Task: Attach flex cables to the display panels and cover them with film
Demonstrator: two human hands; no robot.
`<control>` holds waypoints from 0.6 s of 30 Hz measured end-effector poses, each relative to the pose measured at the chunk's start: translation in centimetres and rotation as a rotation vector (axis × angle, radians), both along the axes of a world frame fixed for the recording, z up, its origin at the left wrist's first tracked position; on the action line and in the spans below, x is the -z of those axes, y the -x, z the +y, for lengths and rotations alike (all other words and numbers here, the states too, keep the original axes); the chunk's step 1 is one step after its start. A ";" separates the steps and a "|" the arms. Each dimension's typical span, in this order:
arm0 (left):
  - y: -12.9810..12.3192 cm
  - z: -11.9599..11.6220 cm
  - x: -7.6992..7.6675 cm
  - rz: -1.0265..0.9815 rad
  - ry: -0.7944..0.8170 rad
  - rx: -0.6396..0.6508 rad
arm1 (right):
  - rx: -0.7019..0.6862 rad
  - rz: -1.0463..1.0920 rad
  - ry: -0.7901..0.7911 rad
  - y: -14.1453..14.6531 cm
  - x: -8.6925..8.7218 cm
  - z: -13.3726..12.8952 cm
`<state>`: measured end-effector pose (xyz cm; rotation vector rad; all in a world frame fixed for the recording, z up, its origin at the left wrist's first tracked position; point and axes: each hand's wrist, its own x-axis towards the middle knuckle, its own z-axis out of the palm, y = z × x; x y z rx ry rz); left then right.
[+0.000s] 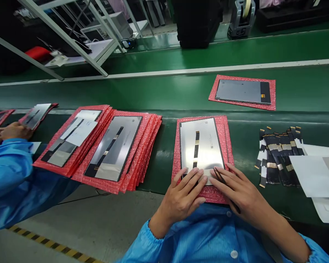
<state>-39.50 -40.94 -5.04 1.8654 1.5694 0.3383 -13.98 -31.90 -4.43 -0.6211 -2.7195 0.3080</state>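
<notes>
The display panel [201,148] lay face down on a red bubble-wrap sleeve [224,128] at lower centre of the frame, on the near edge of the green table [164,95]. Its long axis ran from the bottom of the frame toward the top, tilted slightly left at the far end. A dark flex strip [196,148] ran along that same axis down the panel's middle.

Both hands rested on the panel's near short edge. The left hand [182,195] lay flat, fingers spread and pressed on the lower left corner. The right hand [235,190] lay flat on the lower right corner, fingers together, with a thin dark tool [222,179], apparently tweezers, under the fingers. The 2 sets of fingertips nearly met at the strip's near end. The rest of the panel extended away from both hands, toward the top of the frame.

A pile of loose flex strips [276,157] lay right of the panel, nearer the right hand. 2 stacks of sleeved panels [112,149] lay to the left. A co-worker's sleeve [11,171] occupied the left edge.
</notes>
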 end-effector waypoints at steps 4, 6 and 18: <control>0.0 -0.2 0.1 0.038 -0.062 0.015 | 0.013 -0.010 -0.034 -0.8 0.4 0.2; 0.2 -0.5 0.4 0.061 -0.114 0.021 | 0.027 0.003 -0.056 -1.4 0.6 0.3; 3.7 5.8 0.5 0.169 -0.296 -0.667 | -0.014 0.112 -0.230 -1.4 2.4 0.7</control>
